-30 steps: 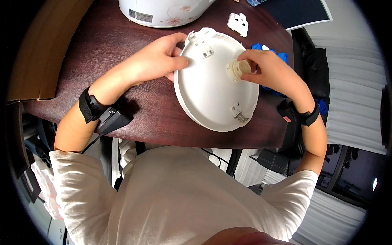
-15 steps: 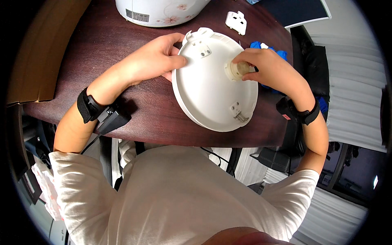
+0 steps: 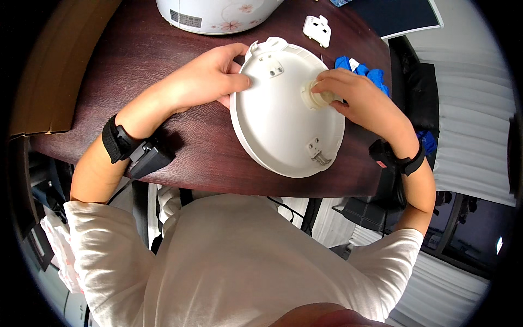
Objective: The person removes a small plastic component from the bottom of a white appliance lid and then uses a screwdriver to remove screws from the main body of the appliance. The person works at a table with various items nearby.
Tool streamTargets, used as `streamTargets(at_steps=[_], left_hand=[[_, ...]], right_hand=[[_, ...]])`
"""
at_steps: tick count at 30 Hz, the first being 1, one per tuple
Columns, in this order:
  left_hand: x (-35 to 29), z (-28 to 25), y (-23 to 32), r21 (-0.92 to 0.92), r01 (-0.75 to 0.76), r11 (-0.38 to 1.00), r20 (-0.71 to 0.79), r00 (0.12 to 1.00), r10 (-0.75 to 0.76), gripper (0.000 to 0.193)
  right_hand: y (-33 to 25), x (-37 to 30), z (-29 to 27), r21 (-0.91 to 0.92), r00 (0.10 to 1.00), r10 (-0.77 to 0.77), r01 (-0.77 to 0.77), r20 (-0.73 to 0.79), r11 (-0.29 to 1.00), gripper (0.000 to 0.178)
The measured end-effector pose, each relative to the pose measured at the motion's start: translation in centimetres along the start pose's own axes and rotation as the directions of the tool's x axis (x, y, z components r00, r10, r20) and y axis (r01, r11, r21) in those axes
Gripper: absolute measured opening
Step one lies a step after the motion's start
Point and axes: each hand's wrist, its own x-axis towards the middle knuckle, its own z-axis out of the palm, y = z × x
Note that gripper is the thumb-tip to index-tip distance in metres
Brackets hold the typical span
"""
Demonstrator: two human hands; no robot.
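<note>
A round white plastic lid (image 3: 283,122), shallow with a raised rim, is tilted above the dark table. My left hand (image 3: 218,79) grips its upper left rim, thumb on the inside and fingers behind, partly hidden. My right hand (image 3: 348,92) has its fingers closed round a translucent, yellowish round cap (image 3: 315,97) on the right part of the lid's inner face. The fingers cover much of the cap. Near the lid's top is a small screwed plate (image 3: 275,68); a metal clip (image 3: 320,158) sits near its lower right edge.
A white rice-cooker-like body (image 3: 218,16) with pink flowers stands at the back. A small white plastic part (image 3: 317,30) and a crumpled blue cloth or bag (image 3: 376,76) lie behind the lid. Brown cardboard (image 3: 49,71) is at the left; a dark screen-like panel (image 3: 397,16) at the back right.
My right hand has turned at the wrist round the cap, its fingers lying lower and more over it. The left hand and the lid have barely moved.
</note>
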Motion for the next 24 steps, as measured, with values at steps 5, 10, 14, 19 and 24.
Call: streamTargets(at_steps=[5, 10, 14, 19, 24], left_hand=[[0.13, -0.2, -0.22, -0.006, -0.005, 1.0, 0.02, 1.0, 0.005, 0.057], [-0.04, -0.06, 0.13, 0.001, 0.005, 1.0, 0.009, 1.0, -0.005, 0.056], [0.03, -0.02, 0.02, -0.001, -0.006, 1.0, 0.008, 1.0, 0.006, 0.056], [0.09, -0.06, 0.07, 0.0, -0.014, 1.0, 0.032, 0.999, 0.014, 0.058], [-0.08, 0.15, 0.28, 0.004, -0.032, 0.999, -0.016, 0.999, 0.032, 0.045]], right_hand=[[-0.23, -0.18, -0.31, 0.032, 1.0, 0.004, -0.005, 0.008, 0.999, 0.039], [0.05, -0.68, 0.27, 0.042, 0.999, -0.011, 0.013, -0.036, 0.999, 0.037], [-0.77, -0.5, -0.32, -0.058, 1.0, -0.006, 0.006, -0.009, 0.998, 0.036], [-0.69, -0.37, -0.31, -0.044, 1.0, 0.027, -0.026, 0.017, 0.999, 0.039], [-0.57, -0.61, 0.21, -0.074, 0.998, -0.033, 0.029, -0.045, 0.997, 0.034]])
